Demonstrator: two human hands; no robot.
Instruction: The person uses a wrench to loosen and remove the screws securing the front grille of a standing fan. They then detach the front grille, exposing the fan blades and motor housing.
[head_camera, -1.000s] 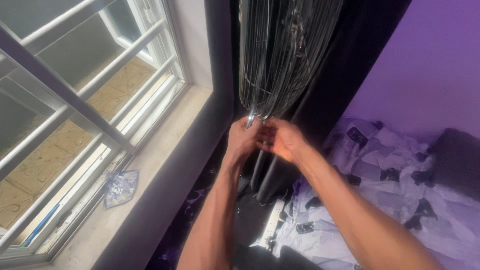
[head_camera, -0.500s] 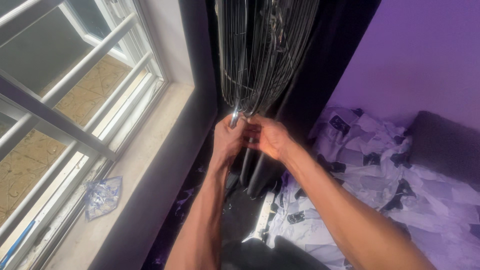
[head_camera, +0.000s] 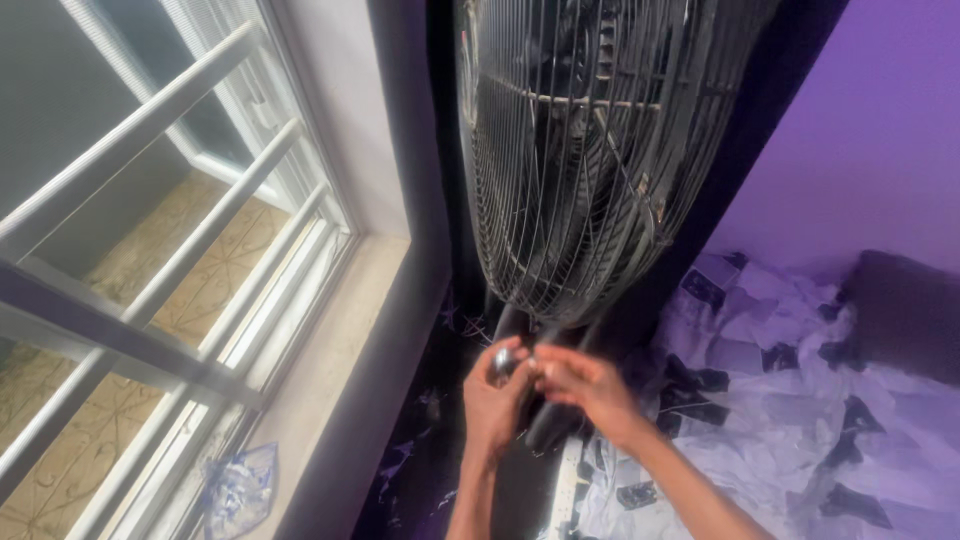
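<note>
Left hand (head_camera: 497, 395) pinching a small metal clip (head_camera: 504, 357) just below the fan grille (head_camera: 590, 160), right hand (head_camera: 583, 385) fingertips closed narrow beside it, clear blue plastic packet (head_camera: 240, 490) crumpled on the window sill (head_camera: 330, 380), patterned bed (head_camera: 790, 420) at right

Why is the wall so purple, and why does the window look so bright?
In the head view, daylight pours through the window and washes its white bars pale; the wall and bedsheet carry a purple tint; the fan stands dark in the corner, its wires sharp; the left hand and right hand look slightly soft.
</note>
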